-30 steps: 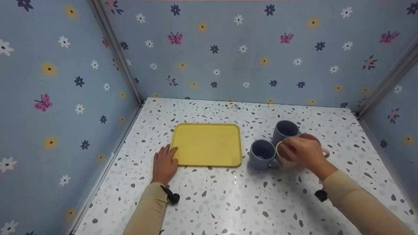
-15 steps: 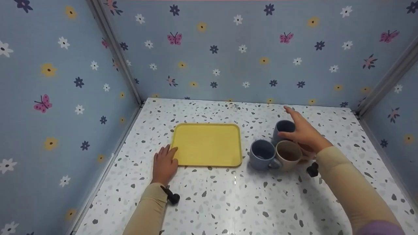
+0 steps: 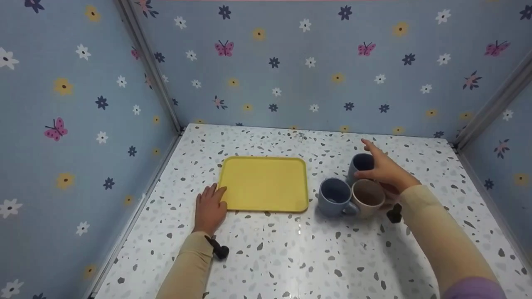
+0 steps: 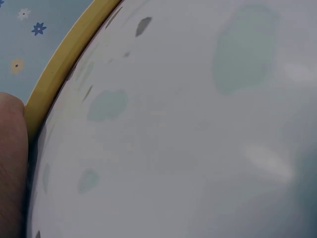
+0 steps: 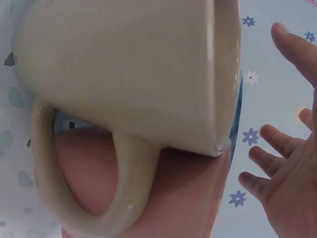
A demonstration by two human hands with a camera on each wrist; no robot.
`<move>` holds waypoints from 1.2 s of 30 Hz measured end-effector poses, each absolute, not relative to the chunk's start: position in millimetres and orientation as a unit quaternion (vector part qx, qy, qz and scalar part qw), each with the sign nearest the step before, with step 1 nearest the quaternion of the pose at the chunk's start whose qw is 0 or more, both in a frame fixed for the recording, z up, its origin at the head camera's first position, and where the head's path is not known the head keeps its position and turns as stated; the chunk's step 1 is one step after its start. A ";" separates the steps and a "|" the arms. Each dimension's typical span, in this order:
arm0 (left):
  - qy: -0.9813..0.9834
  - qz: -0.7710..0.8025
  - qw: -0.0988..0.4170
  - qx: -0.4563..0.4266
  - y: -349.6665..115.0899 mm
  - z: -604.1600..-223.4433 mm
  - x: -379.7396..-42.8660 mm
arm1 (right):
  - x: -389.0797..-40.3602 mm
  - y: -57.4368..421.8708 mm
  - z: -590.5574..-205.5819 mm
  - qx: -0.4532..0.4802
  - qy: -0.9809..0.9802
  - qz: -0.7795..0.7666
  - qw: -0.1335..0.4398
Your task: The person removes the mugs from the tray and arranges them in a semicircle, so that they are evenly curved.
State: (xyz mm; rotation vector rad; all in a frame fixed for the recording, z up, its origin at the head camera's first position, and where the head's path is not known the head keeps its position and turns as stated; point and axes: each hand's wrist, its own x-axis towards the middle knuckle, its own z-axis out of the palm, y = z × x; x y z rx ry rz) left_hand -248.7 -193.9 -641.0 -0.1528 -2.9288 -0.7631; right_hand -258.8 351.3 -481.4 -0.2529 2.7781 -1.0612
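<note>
My left hand rests at the left edge of a yellow tray, with its fingers extended onto the rim. Over the mug cluster, my right hand hovers with thumb and fingers spread, holding nothing. Below it stands an upright beige mug; its handle shows in the right wrist view. A pink mug sits close behind the beige one, mostly hidden in the head view. One blue mug stands to the left, and another blue mug behind is partly covered by my right hand.
The white speckled table is bounded by a flowered back wall and side walls. The tray bears nothing and lies left of the mugs.
My right hand has come off the beige mug, moved up and back and spread its fingers; over the last half second it has barely shifted. The left hand and tray stay put.
</note>
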 end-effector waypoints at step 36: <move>-0.967 -0.248 0.048 -0.046 -192.3 -635.8 -248.5 | -265.6 380.3 -488.2 -0.014 0.940 -0.293 0.175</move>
